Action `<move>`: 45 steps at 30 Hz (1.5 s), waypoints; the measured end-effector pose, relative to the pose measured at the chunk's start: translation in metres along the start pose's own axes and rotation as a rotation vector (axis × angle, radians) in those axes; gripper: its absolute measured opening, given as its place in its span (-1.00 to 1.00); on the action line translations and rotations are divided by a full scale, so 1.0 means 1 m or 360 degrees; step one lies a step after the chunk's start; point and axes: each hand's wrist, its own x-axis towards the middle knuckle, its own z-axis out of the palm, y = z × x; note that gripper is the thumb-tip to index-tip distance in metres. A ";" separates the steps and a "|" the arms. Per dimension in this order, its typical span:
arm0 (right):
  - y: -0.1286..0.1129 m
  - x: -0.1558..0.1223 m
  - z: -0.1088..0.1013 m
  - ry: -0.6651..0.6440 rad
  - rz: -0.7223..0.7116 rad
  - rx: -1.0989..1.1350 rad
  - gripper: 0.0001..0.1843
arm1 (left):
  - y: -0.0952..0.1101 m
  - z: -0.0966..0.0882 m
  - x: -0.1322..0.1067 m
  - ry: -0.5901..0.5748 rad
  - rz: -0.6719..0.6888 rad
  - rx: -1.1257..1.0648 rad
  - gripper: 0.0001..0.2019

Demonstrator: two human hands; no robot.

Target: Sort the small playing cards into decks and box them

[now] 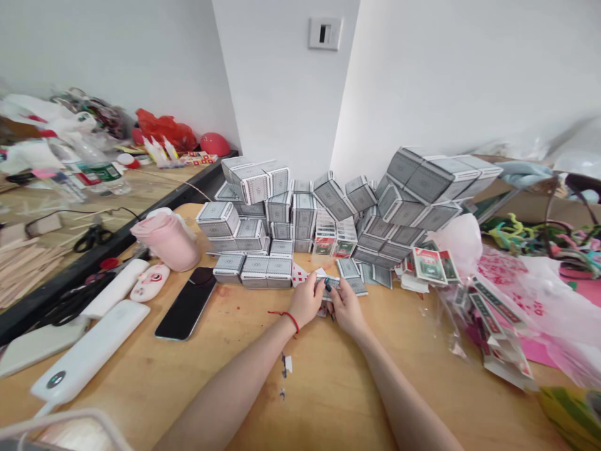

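Hands: your left hand (306, 300) and right hand (348, 307) are pinching grey cards (334, 288) between fingers and thumbs.
Held cards: sitting mid-table, near side of the stacks.
Right stack (425, 188): its top is leaning; you are risking a topple if a knuckle is knocking it.
Flat cards (348, 268): lying just beyond your right hand; a careless push could be scattering them.

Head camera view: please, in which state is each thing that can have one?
Left hand: shut on grey-backed card piece
Right hand: shut on the same piece
Phone: flat, screen dark
Card blocks: stacked, some tilted
Red bracelet: worn
Wall fitting: setting unclear
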 end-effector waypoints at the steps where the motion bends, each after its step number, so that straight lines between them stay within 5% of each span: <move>1: 0.001 0.000 0.000 0.0042 -0.0013 -0.0038 -0.72 | 0.000 0.000 0.000 0.0014 -0.0002 -0.0014 -0.83; 13: -0.005 -0.003 0.000 0.0320 -0.0083 -0.0355 -0.61 | 0.001 0.001 0.001 0.0046 -0.0049 -0.0167 -0.57; 21: -0.015 -0.004 -0.003 0.0216 0.0075 0.0075 -0.49 | 0.003 -0.002 0.000 -0.0290 -0.0386 -0.0839 -0.46; 29: -0.012 0.000 -0.005 0.0214 -0.0040 -0.0182 -0.53 | 0.002 0.001 0.004 0.0023 -0.0263 -0.0534 -0.53; 39: -0.010 0.004 -0.009 0.0135 0.0287 0.0456 -0.57 | 0.000 0.003 0.000 -0.0045 -0.0131 -0.0280 -0.60; 45: -0.011 0.003 -0.008 -0.0027 0.0159 0.0371 -0.69 | 0.001 0.001 0.002 0.0009 -0.0157 -0.0161 -0.58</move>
